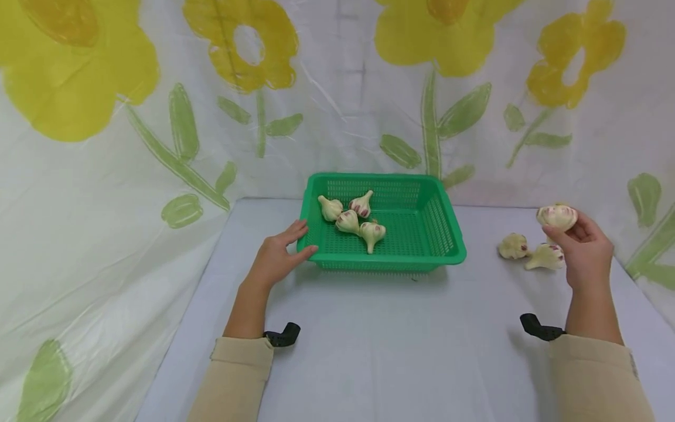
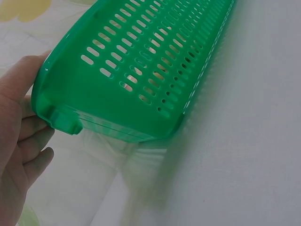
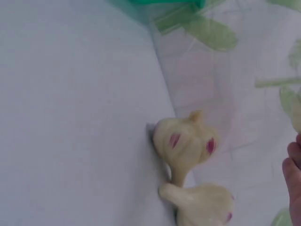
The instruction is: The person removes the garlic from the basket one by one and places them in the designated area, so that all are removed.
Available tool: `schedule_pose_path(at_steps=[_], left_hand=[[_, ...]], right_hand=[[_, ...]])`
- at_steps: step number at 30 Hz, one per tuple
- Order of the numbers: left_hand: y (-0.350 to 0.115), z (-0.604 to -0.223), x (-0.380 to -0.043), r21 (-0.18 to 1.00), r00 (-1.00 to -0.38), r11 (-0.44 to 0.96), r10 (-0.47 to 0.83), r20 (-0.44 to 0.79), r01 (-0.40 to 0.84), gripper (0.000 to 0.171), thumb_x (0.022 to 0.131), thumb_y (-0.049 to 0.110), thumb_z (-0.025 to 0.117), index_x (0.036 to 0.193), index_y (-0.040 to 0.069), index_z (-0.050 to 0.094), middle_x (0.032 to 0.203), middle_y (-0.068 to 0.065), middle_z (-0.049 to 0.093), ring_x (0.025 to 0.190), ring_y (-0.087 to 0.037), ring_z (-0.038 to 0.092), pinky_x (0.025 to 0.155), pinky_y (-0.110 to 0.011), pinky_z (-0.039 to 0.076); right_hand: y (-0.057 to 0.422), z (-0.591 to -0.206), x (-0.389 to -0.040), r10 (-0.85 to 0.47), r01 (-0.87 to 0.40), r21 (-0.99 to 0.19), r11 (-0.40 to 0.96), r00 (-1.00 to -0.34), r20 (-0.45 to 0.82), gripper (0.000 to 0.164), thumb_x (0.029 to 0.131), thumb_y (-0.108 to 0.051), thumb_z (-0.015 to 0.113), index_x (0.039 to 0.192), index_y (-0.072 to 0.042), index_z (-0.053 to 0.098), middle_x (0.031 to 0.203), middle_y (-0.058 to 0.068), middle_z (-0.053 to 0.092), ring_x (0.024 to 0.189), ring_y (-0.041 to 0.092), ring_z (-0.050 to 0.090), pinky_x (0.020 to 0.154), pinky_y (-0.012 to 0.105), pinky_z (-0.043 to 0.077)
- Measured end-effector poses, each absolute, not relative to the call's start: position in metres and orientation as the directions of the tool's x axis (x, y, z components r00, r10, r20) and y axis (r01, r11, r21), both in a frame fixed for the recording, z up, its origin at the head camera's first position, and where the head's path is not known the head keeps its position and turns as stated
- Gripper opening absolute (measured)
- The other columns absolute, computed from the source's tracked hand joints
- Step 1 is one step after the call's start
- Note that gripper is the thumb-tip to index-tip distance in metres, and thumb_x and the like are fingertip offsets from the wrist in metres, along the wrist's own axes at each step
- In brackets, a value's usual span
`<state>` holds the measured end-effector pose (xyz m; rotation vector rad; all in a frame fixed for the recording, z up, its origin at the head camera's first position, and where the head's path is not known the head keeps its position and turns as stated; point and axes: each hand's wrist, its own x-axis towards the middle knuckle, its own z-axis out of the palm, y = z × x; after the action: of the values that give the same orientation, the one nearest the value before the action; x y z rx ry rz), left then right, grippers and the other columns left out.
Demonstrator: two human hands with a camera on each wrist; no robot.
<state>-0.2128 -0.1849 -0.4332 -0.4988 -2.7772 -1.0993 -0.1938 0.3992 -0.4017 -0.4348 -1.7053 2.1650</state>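
A green plastic basket (image 1: pixel 379 261) stands at the back of the table, with several garlic bulbs (image 1: pixel 348 221) in its left half. My left hand (image 1: pixel 276 255) holds the basket at its left end. In the left wrist view, the thumb (image 2: pixel 23 73) lies against the rim and the other fingers are below it on the outside. Off to the right, my right hand (image 1: pixel 587 252) grips a garlic bulb (image 1: pixel 558 217) between thumb and fingers, raised above the table. Beneath it lie two more bulbs, one rounder (image 1: pixel 513 246) and one with its stem to the left (image 1: pixel 545 257).
The table (image 1: pixel 369 346) has a pale cover. Behind it hangs a white sheet (image 1: pixel 343 117) painted with yellow flowers, reaching round both sides. A black wrist mount (image 1: pixel 283 335) sits at the left cuff, another (image 1: pixel 541 328) at the right.
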Motion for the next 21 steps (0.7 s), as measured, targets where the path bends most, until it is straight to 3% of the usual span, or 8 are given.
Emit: schedule_pose_path(at_steps=[6, 11, 18, 21], left_hand=[[-0.186, -0.428, -0.213, 0.649, -0.936, 0.674, 0.262, 0.236, 0.353, 0.065, 0.091, 0.048, 0.067, 0.142, 0.009, 0.053, 0.153, 0.002, 0.043, 0.143, -0.021, 0.039, 0.113, -0.047, 0.039], [-0.186, -0.428, -0.215, 0.646, -0.936, 0.678, 0.259, 0.237, 0.351, 0.066, 0.091, 0.049, 0.067, 0.143, 0.011, 0.053, 0.153, 0.003, 0.043, 0.143, -0.02, 0.039, 0.113, -0.047, 0.039], [-0.186, -0.427, -0.217, 0.632, -0.936, 0.69, 0.263, 0.235, 0.352, 0.066, 0.091, 0.049, 0.066, 0.143, 0.012, 0.052, 0.153, 0.003, 0.043, 0.143, -0.019, 0.039, 0.112, -0.046, 0.039], [-0.185, -0.426, -0.217, 0.635, -0.937, 0.689, 0.263, 0.229, 0.349, 0.066, 0.091, 0.049, 0.067, 0.144, 0.011, 0.052, 0.153, 0.003, 0.043, 0.143, -0.019, 0.039, 0.113, -0.046, 0.039]], right_hand=[[0.415, -0.414, -0.187, 0.581, -0.097, -0.951, -0.293, -0.808, -0.097, 0.07, 0.074, 0.004, 0.082, 0.137, -0.018, 0.059, 0.117, -0.01, 0.064, 0.106, 0.001, 0.059, 0.072, 0.007, 0.052], [0.43, -0.427, -0.188, 0.675, -0.105, -0.927, -0.359, -0.715, -0.181, 0.069, 0.071, 0.01, 0.082, 0.132, -0.016, 0.061, 0.111, -0.01, 0.064, 0.105, 0.001, 0.057, 0.071, 0.006, 0.052], [0.453, -0.448, -0.189, 0.705, 0.047, -0.903, -0.426, -0.609, -0.364, 0.089, 0.067, -0.001, 0.09, 0.142, -0.023, 0.048, 0.118, -0.017, 0.056, 0.109, -0.004, 0.052, 0.062, 0.006, 0.049], [0.461, -0.456, -0.189, 0.704, 0.126, -0.901, -0.415, -0.582, -0.406, 0.097, 0.066, -0.005, 0.091, 0.147, -0.026, 0.041, 0.115, -0.018, 0.053, 0.104, -0.005, 0.051, 0.061, 0.005, 0.048]])
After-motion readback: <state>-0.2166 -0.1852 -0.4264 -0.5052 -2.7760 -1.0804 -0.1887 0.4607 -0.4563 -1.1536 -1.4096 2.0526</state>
